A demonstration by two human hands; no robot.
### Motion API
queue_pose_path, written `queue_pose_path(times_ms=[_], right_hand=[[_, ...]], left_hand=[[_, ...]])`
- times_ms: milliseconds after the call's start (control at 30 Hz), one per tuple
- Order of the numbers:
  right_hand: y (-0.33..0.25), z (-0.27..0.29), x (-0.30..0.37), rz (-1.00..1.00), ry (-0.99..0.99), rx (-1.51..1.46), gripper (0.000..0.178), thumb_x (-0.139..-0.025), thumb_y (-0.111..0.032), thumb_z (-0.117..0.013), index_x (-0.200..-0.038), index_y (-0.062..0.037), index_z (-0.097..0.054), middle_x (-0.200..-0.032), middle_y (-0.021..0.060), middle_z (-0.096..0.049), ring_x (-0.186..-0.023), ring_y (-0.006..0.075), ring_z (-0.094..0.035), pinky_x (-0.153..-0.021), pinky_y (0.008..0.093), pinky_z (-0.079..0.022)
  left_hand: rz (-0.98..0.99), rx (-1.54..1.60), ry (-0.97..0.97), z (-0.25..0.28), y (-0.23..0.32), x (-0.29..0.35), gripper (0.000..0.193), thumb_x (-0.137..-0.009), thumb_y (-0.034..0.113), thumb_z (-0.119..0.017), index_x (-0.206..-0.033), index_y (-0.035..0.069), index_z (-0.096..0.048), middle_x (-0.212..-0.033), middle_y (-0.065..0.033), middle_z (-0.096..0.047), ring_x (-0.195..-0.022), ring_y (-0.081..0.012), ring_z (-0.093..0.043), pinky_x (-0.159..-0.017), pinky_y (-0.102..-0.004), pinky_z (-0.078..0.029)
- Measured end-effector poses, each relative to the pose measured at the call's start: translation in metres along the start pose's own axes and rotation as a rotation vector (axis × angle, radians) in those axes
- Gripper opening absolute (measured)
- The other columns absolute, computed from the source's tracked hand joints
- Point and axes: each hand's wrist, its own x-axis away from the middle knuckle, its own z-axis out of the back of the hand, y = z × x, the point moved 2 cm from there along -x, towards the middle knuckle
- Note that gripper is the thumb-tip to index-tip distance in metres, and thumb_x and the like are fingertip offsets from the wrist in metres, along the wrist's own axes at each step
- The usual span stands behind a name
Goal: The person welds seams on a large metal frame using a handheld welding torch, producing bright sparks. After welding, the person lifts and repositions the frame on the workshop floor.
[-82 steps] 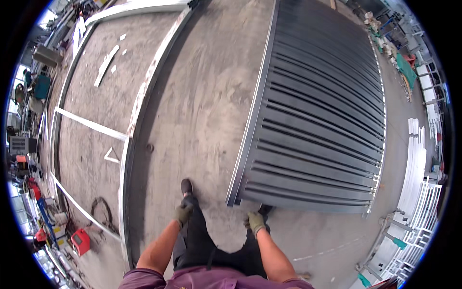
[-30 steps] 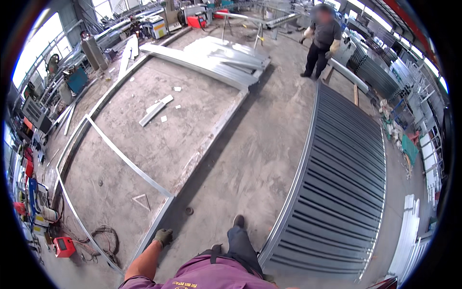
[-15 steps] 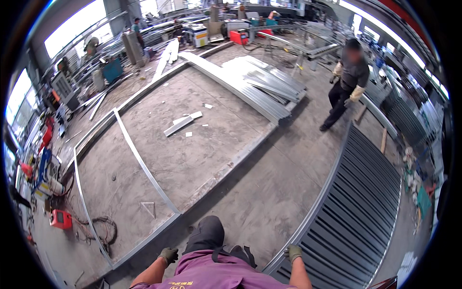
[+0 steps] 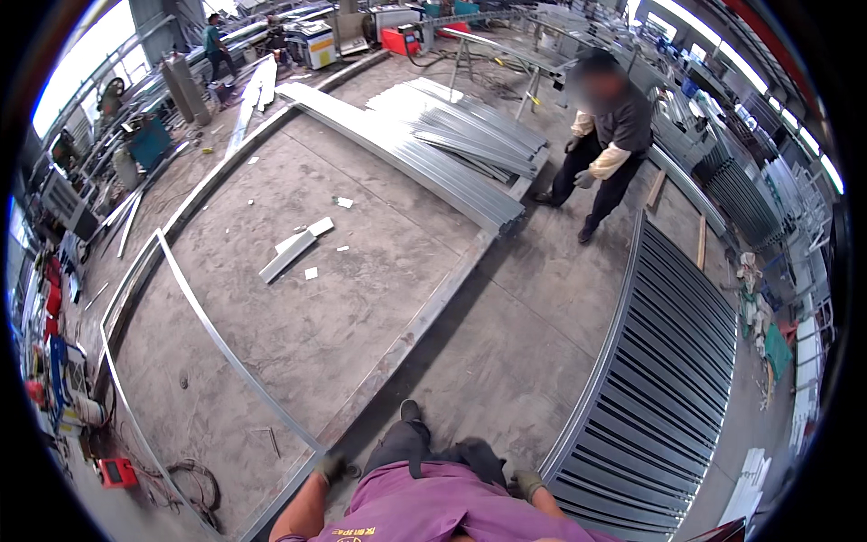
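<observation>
My left hand [image 4: 331, 467], in a grey-green work glove, hangs at my side above the near corner of a floor-level metal frame [image 4: 397, 355]. Nothing shows in it, and its fingers are loose. On my other side hangs my right hand [image 4: 526, 484], gloved too, empty and loosely open. It is nearest to a stack of dark grey ribbed metal panels [image 4: 623, 397], beside its near left edge. A thin metal strip [image 4: 237, 359] crosses the frame. Silvery ribbed sheets [image 4: 406, 167] lie over the frame's far side.
A person [image 4: 614, 122] in dark clothes and gloves stands beyond the panel stack. Metal offcuts [image 4: 296, 250] and a triangular square [image 4: 273, 441] lie inside the frame. A red machine [image 4: 117, 472] with cables sits at the left. Wooden strips [image 4: 702, 242] lie beyond the panels.
I have stepped forward, and my view has swung to the right. Both hands have swung, the right one now closer to my body. The other person has turned and moved toward the silvery sheets.
</observation>
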Motion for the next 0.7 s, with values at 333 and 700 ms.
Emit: queue_pose_path(times_ms=[333, 700], right_hand=[[-0.200, 0.104, -0.089, -0.194, 0.067, -0.758, 0.037, -0.095, -0.030, -0.057, -0.115, -0.0020, -0.070, -0.088, 0.0164, -0.075, -0.069, 0.0312, -0.073, -0.062, 0.0459, -0.057], [-0.329, 0.233, -0.273, 0.045, -0.132, 0.026, 0.038, -0.096, -0.034, -0.057, -0.115, -0.0035, -0.072, -0.101, 0.0163, -0.076, -0.084, 0.0316, -0.073, -0.069, 0.0499, -0.056]], left_hand=[[-0.202, 0.193, 0.248, 0.071, 0.377, -0.056, 0.031, -0.098, 0.037, -0.065, -0.108, 0.008, -0.064, -0.087, -0.0067, -0.070, -0.075, -0.0198, -0.070, -0.060, -0.0369, -0.052], [-0.211, -1.118, 0.034, 0.000, 0.317, -0.061, 0.034, -0.095, 0.047, -0.065, -0.102, 0.013, -0.067, -0.098, -0.0267, -0.072, -0.090, -0.0323, -0.074, -0.078, -0.0553, -0.053]])
